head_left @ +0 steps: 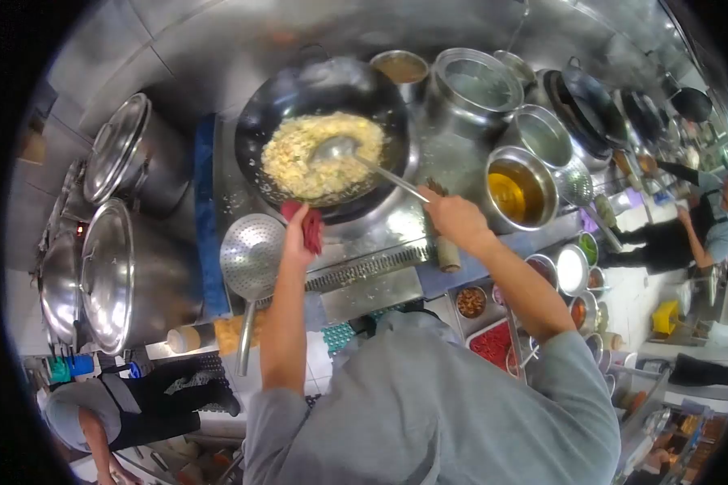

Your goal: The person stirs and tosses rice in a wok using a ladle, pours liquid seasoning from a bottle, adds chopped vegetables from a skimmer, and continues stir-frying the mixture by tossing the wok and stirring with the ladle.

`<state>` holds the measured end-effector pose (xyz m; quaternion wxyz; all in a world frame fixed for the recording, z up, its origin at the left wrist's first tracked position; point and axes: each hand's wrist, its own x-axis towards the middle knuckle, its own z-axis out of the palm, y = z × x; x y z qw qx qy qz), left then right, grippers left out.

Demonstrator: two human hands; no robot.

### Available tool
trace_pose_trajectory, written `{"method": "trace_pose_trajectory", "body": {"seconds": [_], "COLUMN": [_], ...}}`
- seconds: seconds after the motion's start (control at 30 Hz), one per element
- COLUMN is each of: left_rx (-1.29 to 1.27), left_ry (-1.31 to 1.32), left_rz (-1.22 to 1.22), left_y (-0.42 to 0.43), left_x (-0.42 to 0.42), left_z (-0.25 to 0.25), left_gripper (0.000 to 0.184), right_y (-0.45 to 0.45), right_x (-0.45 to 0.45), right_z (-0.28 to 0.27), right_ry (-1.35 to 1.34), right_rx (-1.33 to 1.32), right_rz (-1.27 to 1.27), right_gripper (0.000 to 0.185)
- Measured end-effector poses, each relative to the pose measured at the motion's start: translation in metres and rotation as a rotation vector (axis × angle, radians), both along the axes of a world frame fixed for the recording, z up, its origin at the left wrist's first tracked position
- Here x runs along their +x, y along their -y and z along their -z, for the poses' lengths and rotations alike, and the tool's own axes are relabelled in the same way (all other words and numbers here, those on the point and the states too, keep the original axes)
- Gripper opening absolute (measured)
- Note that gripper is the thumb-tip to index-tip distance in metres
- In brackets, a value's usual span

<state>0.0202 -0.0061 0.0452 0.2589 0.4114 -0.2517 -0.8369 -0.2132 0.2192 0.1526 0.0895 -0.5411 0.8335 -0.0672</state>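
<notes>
A large black wok (pixel 255 121) on the stove holds fried rice (pixel 291 153) with yellowish bits in it. My left hand (pixel 301 230) is closed around a folded red cloth (pixel 314 231) at the wok's near rim. In my right hand (pixel 459 220) is the handle of a metal ladle (pixel 333 150), whose bowl rests in the rice. Left of my left forearm, a perforated skimmer (pixel 252 252) lies with its handle toward me. Just below my right hand is a brownish cylindrical handle (pixel 448 255), partly hidden.
Right of the wok stand a pot of yellow oil (pixel 516 194), a large steel pot (pixel 473 81) and stacked woks (pixel 586 109). Big lidded pots (pixel 109 275) line the left. Ingredient containers (pixel 493 346) sit near my right elbow. Other people (pixel 716 214) work at right and lower left.
</notes>
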Motion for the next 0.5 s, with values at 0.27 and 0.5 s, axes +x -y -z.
{"method": "trace_pose_trajectory", "body": {"seconds": [0.27,0.5], "left_rx": [-1.398,-1.6], "left_ry": [0.593,0.886], "left_rz": [-0.083,0.243], "left_y": [-0.059,-0.084], "left_x": [0.006,-0.008], "left_z": [-0.03,-0.11], "left_gripper": [0.036,0.044], "right_y": [0.02,-0.049], "right_x": [0.028,-0.017], "right_z": [0.022,-0.108], "right_ry": [0.127,0.166], "right_rx": [-0.035,0.15], "right_rz": [-0.038,-0.245], "right_gripper": [0.042,0.039]}}
